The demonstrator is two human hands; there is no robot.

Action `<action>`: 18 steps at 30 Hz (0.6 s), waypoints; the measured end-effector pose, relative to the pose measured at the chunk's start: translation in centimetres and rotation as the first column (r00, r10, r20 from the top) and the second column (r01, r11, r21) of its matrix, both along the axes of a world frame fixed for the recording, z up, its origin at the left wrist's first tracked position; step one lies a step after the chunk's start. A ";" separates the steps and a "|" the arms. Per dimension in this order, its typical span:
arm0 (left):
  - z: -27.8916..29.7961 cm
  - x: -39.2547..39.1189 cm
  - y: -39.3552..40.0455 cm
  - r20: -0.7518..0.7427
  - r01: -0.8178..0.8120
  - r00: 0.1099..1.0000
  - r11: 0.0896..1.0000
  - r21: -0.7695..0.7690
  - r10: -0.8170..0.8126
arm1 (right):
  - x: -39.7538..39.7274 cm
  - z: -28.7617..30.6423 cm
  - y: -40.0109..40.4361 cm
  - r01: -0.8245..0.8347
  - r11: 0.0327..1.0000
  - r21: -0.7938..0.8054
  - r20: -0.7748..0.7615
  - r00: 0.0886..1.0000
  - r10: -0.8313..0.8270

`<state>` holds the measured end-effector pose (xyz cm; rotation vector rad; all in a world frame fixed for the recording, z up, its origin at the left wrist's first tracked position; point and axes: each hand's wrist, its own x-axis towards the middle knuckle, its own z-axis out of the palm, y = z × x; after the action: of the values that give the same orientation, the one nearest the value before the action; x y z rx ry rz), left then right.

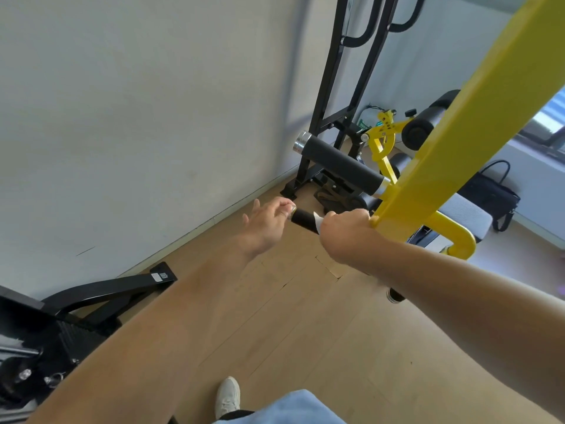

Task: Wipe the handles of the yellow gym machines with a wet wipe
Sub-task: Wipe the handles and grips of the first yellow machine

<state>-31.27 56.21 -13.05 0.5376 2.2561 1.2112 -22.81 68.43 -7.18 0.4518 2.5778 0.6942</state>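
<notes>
Gripping the lower black handle [302,218] of the yellow machine, my right hand [347,232] is closed around it with the white wet wipe [318,223] wrapped under my fingers, and a corner of the wipe pokes out on the left of my fist. My fist sits right up against the yellow arm [452,142], which runs from that joint up to the far right. My left hand [267,223] is at the handle's free end, on the left, thumb and fingertips pinching the silver end cap [293,208] while the other fingers stay spread and loose. Between my two hands a short stretch of bare black grip shows. Just beyond, farther and a little higher, there's a thicker black padded roller [342,162] with its own silver cap, joined to the same yellow arm. Behind that stands a black steel frame [328,96] against the pale wall [137,117]. To the far right a dark handbag [492,194] rests on the floor near the window. Down near me is the light wooden floor [290,325], my white shoe [227,396], and to the near left a black machine base [101,292].
</notes>
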 end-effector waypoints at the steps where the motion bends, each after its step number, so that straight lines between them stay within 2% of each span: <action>1: 0.1 0.2 0.1 -0.004 0.007 1.000 1.000 -0.003 -0.007 | -0.3 -0.4 -0.3 0.001 0.999 -0.035 -0.031 1.000 -0.002; 4: -0.2 0.4 0.0 -0.032 0.024 0.999 1.000 0.000 -0.024 | -1.6 -2.0 -1.1 -0.045 0.951 -0.307 -0.262 0.964 -0.039; 6: -0.6 0.2 -0.1 -0.038 0.028 0.999 1.000 0.008 -0.027 | -1.5 -1.9 -1.6 -0.056 0.898 -0.437 -0.349 0.931 -0.111; 8: -1.0 -0.2 -0.3 -0.039 0.019 0.999 0.999 0.027 -0.017 | -0.7 -1.1 -1.5 -0.059 0.896 -0.439 -0.330 0.939 -0.100; 10: -1.3 -0.3 -0.3 -0.037 -0.022 0.999 0.997 0.071 0.025 | 0.6 0.4 -1.3 -0.091 0.929 -0.358 -0.312 0.950 -0.027; 12: -0.9 0.1 -0.4 -0.030 -0.150 0.987 0.971 0.184 0.158 | 1.7 2.6 -1.3 -0.125 0.915 -0.383 -0.351 0.936 -0.019; 15: 1.9 1.0 -0.8 0.001 -0.344 0.926 0.845 0.410 0.377 | 3.3 6.5 -1.8 -0.243 0.732 -0.636 -0.536 0.822 -0.192; 17: 4.5 1.1 -0.9 0.017 -0.369 0.905 0.762 0.532 0.426 | 4.0 9.5 -2.4 -0.343 0.625 -0.701 -0.644 0.681 -0.348; 18: 5.8 1.1 -0.8 0.022 -0.370 0.898 0.727 0.579 0.439 | 4.0 10.9 -2.6 -0.391 0.604 -0.695 -0.688 0.607 -0.399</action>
<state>-30.16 55.43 -7.30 0.3253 2.1417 2.1762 -18.79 65.87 3.68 0.5110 3.2909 -1.0328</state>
